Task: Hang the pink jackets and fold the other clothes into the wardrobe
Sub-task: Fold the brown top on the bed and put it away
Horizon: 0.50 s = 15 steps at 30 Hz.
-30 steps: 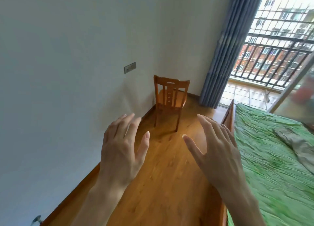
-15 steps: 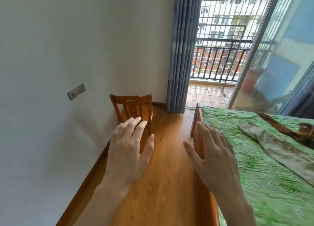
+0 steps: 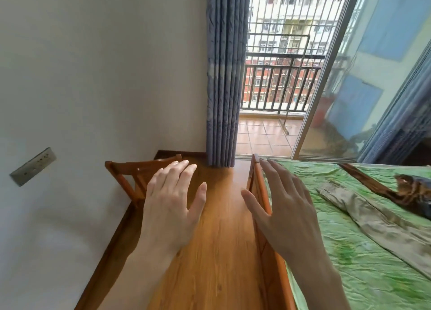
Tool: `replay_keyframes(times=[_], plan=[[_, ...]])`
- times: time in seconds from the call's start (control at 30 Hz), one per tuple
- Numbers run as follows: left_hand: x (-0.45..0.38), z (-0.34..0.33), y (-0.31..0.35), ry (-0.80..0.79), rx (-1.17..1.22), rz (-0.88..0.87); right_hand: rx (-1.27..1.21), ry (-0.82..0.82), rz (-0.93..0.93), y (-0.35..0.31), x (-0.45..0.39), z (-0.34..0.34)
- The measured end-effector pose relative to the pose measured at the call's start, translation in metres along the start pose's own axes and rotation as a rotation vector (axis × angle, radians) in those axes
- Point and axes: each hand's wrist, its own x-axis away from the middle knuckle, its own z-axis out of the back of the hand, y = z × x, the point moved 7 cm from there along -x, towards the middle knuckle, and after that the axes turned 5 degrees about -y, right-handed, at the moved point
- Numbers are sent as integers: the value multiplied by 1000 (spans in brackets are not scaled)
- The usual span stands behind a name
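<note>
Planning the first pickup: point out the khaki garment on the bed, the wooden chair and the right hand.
khaki garment (image 3: 363, 212), head view, on the middle of its creased fabric.
wooden chair (image 3: 130, 169), head view, on the top rail of its backrest.
right hand (image 3: 289, 214), head view, on the back of the hand.

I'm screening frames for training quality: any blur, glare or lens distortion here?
Head view: daylight from the balcony blows out the outside; the glass door carries reflections; wide-angle bending curves the curtain; the floor is motion-smeared; both hands stay fairly sharp.
</note>
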Motion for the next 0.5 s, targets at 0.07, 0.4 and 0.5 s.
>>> replay_keyframes(times=[0.07,0.4,0.5], plan=[[-35,-19,-12,-7,5,-8,13,-6,-5,8,-33,-17],[-243,-114,-84,-14,66,-48,74,6,-31,38,-245,-118],[-308,-139,-104,-22,75,-61,88,14,-59,52,-305,-144]])
